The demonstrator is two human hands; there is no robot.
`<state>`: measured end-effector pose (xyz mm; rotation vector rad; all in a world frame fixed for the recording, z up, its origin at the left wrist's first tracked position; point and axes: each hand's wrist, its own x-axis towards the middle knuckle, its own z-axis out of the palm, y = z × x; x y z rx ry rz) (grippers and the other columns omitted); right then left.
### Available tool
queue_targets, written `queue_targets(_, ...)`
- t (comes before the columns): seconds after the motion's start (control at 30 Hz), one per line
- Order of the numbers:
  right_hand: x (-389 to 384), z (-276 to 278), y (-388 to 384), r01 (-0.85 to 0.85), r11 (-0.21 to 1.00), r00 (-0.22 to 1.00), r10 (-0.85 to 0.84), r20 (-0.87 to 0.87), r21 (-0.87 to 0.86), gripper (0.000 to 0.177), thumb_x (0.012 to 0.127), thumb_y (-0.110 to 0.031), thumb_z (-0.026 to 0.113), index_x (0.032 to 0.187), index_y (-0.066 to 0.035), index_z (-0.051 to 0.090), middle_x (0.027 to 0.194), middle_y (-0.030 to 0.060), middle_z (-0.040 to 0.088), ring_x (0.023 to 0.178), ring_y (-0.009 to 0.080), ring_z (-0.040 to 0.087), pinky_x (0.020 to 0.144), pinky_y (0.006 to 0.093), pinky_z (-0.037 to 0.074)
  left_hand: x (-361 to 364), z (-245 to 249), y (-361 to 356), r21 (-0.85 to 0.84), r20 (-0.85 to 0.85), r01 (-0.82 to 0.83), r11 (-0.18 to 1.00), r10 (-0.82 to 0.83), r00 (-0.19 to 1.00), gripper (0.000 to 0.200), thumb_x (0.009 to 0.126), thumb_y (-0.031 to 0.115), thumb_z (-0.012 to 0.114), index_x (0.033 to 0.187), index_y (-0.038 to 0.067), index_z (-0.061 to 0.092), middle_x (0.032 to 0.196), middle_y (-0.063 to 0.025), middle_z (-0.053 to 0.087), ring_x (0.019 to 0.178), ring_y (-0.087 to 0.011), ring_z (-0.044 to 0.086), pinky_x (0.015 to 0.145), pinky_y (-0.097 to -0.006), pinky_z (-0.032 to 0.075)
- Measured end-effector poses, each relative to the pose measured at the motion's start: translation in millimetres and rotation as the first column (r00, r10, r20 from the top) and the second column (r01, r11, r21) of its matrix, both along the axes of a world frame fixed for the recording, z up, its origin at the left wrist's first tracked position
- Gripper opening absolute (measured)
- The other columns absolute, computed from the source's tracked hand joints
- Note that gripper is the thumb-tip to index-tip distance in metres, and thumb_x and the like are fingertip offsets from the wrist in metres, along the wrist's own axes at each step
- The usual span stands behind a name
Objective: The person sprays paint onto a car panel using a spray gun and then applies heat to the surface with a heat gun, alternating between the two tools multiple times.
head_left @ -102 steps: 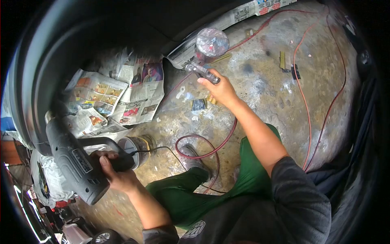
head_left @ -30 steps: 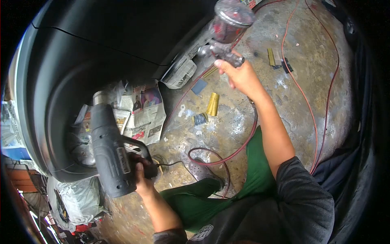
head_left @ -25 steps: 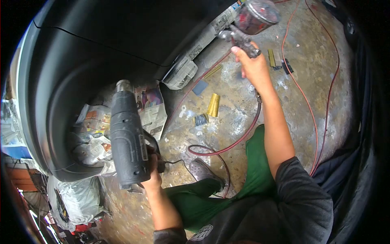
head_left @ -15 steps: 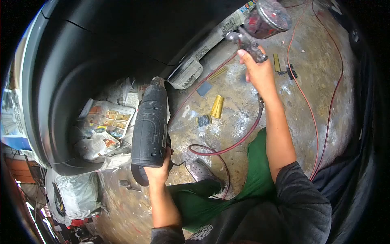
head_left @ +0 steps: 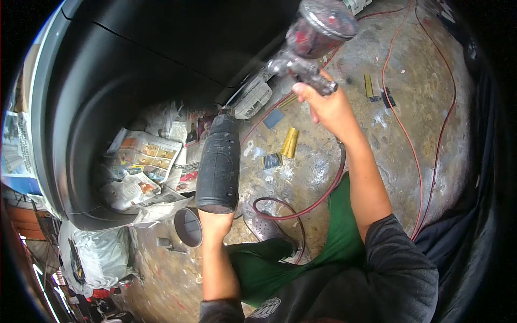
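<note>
My left hand [head_left: 216, 225] is closed on a black heat gun [head_left: 219, 167], whose body hides most of the fingers. The heat gun's nozzle points up toward a large glossy black curved panel [head_left: 75, 124]. My right hand [head_left: 331, 110] grips a spray gun [head_left: 304, 69] with a paint-stained cup [head_left: 321, 29] on top, slightly blurred. Its nozzle faces left, toward the dark panel, and is apart from it. A dark red hose [head_left: 335, 180] runs down from below my right hand and loops near my foot.
Newspaper sheets [head_left: 145, 156] lie inside the panel's curve. A round open can [head_left: 188, 227] stands left of my forearm. Gold tape pieces [head_left: 289, 142] and a grey sheet [head_left: 273, 118] lie on the stained floor. Thin red hoses [head_left: 401, 126] cross at right. A wrapped bundle [head_left: 99, 258] sits lower left.
The spray gun has moved left and nearer the panel and me. The heat gun has shifted right and turned a little, uncovering more of the round can.
</note>
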<state>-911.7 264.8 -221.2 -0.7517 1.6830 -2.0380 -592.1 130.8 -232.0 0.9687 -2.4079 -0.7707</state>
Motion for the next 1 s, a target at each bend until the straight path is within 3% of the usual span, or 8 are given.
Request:
queue_targets(0.23,-46,-10,21,0.355,0.935,0.935,-0.355,-0.013,-0.022,0.034,0.094,-0.036,0.076,0.106,-0.007,0.064,0.076,-0.001,0.062,0.049,0.0056,0.051,0.043,0.0244,0.042,-1,-8,-1,0.055,-0.027,0.109,0.992,-0.108,0.994,0.044,0.084,0.008,0.076,0.125,0.0,0.065,0.121,-0.0148,0.07,0.112,-0.0288,0.066,0.099,-0.0415,0.049)
queue_targets(0.33,-44,-1,26,0.415,0.91,0.91,-0.415,-0.018,-0.023,0.033,0.094,-0.036,0.075,0.102,-0.006,0.063,0.077,-0.0001,0.063,0.048,0.0063,0.051,0.044,0.0247,0.042,-5,-5,7,-0.152,-0.001,0.139,0.979,-0.141,0.99,0.049,0.084,0.011,0.077,0.13,0.0,0.063,0.128,-0.0168,0.067,0.119,-0.0317,0.063,0.105,-0.0431,0.046)
queue_targets(0.4,-39,2,26,0.417,0.909,0.908,-0.417,-0.03,-0.01,0.034,0.094,-0.037,0.075,0.103,-0.006,0.063,0.077,-0.0001,0.063,0.048,0.0065,0.052,0.043,0.0247,0.042,-6,-2,10,-0.045,0.014,0.092,0.995,-0.091,0.996,0.052,0.085,0.013,0.078,0.132,0.0,0.062,0.132,-0.0175,0.066,0.123,-0.0332,0.062,0.108,-0.0437,0.044)
queue_targets(0.5,-25,2,16,0.325,0.946,0.946,-0.325,-0.008,-0.002,0.034,0.094,-0.037,0.075,0.104,-0.007,0.063,0.076,-0.0006,0.063,0.049,0.0061,0.052,0.043,0.0244,0.041,-9,-2,7,0.042,0.0,0.09,0.995,-0.09,0.996,0.054,0.084,0.014,0.079,0.133,0.001,0.061,0.135,-0.0178,0.064,0.126,-0.0341,0.06,0.11,-0.044,0.042)
queue_targets(0.67,17,11,-1,0.021,1.0,0.999,-0.021,0.032,-0.011,0.033,0.094,-0.035,0.076,0.105,-0.007,0.064,0.074,-0.002,0.061,0.05,0.0059,0.051,0.044,0.0241,0.041,-25,6,12,0.234,-0.085,0.056,0.971,-0.037,0.996,0.048,0.08,0.008,0.078,0.125,-0.002,0.066,0.122,-0.0153,0.072,0.111,-0.024,0.068,0.1,-0.037,0.05)
queue_targets(0.8,35,14,-11,-0.211,0.977,0.976,0.211,0.053,-0.004,0.034,0.094,-0.034,0.076,0.109,-0.006,0.065,0.073,-0.0028,0.061,0.05,0.0063,0.051,0.045,0.0244,0.042,-28,5,10,0.149,-0.1,0.088,0.985,-0.073,0.992,0.044,0.079,0.005,0.076,0.121,-0.003,0.068,0.116,-0.0135,0.074,0.105,-0.0196,0.069,0.096,-0.0339,0.052)
queue_targets(0.93,33,11,-14,-0.217,0.975,0.974,0.219,0.061,-0.052,0.036,0.093,-0.035,0.077,0.114,-0.008,0.066,0.071,-0.0037,0.059,0.05,0.0067,0.051,0.046,0.0258,0.043,-33,3,8,0.11,-0.099,0.093,0.99,-0.083,0.992,0.045,0.079,0.006,0.076,0.122,-0.003,0.067,0.117,-0.0142,0.073,0.106,-0.0211,0.069,0.096,-0.0344,0.052)
queue_targets(1.0,26,10,-15,-0.114,0.993,0.993,0.114,0.029,-0.016,0.036,0.093,-0.036,0.077,0.114,-0.009,0.066,0.069,-0.0044,0.057,0.051,0.0064,0.05,0.046,0.0255,0.042,-36,-2,4,0.055,-0.074,0.099,0.994,-0.095,0.993,0.045,0.078,0.007,0.077,0.121,-0.003,0.067,0.117,-0.015,0.073,0.105,-0.0231,0.07,0.095,-0.0351,0.052)
